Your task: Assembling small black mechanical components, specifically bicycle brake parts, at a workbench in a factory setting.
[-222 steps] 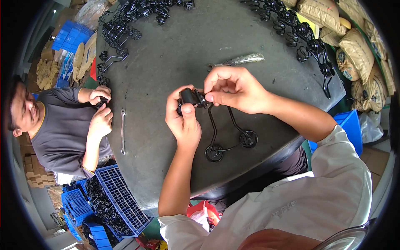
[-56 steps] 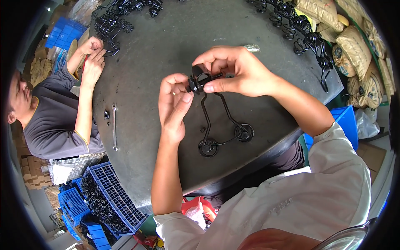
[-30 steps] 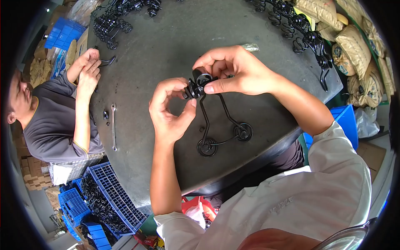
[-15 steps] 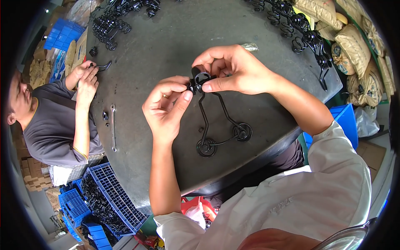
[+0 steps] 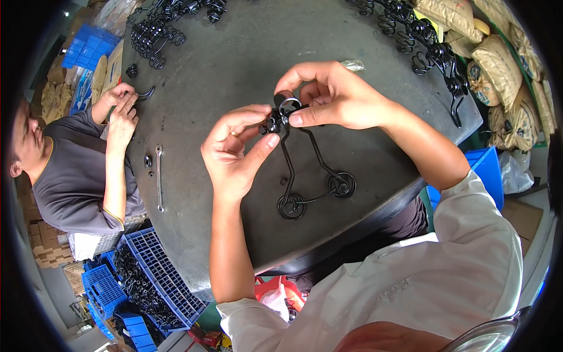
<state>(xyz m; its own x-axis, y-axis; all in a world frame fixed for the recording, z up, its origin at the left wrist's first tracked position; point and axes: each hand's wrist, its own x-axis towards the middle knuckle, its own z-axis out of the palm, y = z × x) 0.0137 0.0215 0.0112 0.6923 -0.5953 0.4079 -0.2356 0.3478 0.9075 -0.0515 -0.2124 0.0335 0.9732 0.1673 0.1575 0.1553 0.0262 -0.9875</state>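
Note:
Over a round dark grey table (image 5: 234, 53) I hold up a black bent-wire frame (image 5: 311, 176) with two coiled loops at its lower end. My right hand (image 5: 331, 97) pinches its top, where a small metal ring sits. My left hand (image 5: 234, 152) grips a small black part at that same top with thumb and fingers. The frame's lower loops hang just above the table surface.
A co-worker sits at the left, hands (image 5: 120, 108) on a black wire piece. A wrench (image 5: 159, 179) lies near them. Piles of black wire parts (image 5: 155, 29) line the far edge; sacks (image 5: 498, 58) at the right. Blue crates (image 5: 158, 276) of parts stand below.
My left hand has closed in from open fingers to grip the black part at the frame's top. The co-worker's hands have shifted lower along the table edge.

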